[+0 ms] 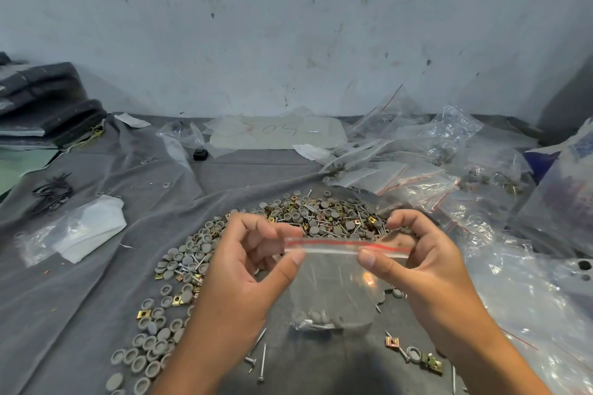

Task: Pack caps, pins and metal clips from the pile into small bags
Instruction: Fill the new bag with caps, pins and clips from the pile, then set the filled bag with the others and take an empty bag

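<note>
Left hand [256,253] and right hand [414,250] pinch clear crinkly bag [337,285]; red-striped seal.

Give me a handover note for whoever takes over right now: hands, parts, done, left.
Left hand and right hand both pinch the red-striped zip edge of one small bag, held over the grey cloth.
Bag holds some caps and pins at its bottom; whether the zip is sealed cannot be told.
Pile of caps, pins and metal clips lies just beyond the hands, with strays nearer. Filled and empty bags lie to the right.
Left: seal this bag, set it aside, keep packing.
</note>
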{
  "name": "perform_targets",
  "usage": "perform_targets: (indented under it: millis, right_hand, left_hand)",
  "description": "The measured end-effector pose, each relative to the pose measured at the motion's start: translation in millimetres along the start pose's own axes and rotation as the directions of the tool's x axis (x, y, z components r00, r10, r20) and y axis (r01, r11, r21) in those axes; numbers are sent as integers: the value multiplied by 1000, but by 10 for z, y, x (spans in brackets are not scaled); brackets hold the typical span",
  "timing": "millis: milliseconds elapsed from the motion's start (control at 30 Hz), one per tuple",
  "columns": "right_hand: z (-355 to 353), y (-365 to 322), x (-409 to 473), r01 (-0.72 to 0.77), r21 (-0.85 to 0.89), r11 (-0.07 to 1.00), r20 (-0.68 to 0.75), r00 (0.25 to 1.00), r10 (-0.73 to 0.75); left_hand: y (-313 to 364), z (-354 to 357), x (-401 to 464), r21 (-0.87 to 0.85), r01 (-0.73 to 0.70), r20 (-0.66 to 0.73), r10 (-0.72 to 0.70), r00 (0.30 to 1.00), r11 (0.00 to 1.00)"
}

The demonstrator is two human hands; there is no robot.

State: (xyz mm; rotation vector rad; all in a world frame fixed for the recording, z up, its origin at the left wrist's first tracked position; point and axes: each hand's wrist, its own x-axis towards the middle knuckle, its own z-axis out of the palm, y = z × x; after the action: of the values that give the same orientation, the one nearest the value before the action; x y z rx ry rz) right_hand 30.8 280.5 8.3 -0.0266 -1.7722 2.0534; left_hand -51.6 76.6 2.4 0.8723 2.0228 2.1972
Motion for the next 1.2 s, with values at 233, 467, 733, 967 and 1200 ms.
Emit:
perform_targets:
  millis: [233, 467, 733, 967, 1200]
  right_hand:
    - [-4, -72, -33, -109, -76, 991, 145, 982, 119]
    - [-80, -135, -19, -45, -201, 979, 155, 985, 77]
    - [135, -455, 133, 312, -787, 532, 348, 937, -35]
    - [530, -721, 1047, 276, -751, 599, 463, 868, 181]
    - [596, -419, 2390, -184, -343, 921, -229, 967, 108]
  left_hand:
    - [31, -38, 14, 64, 18, -38, -16, 999, 998]
    - [2, -66, 9, 82, 45, -23, -43, 999, 996]
    - [-33, 12, -32, 76, 22, 18, -23, 1000, 997]
    - [-39, -107, 90, 101, 1, -356, 35, 934, 995]
    - [-8, -70, 62, 126, 112, -364, -59, 930, 986]
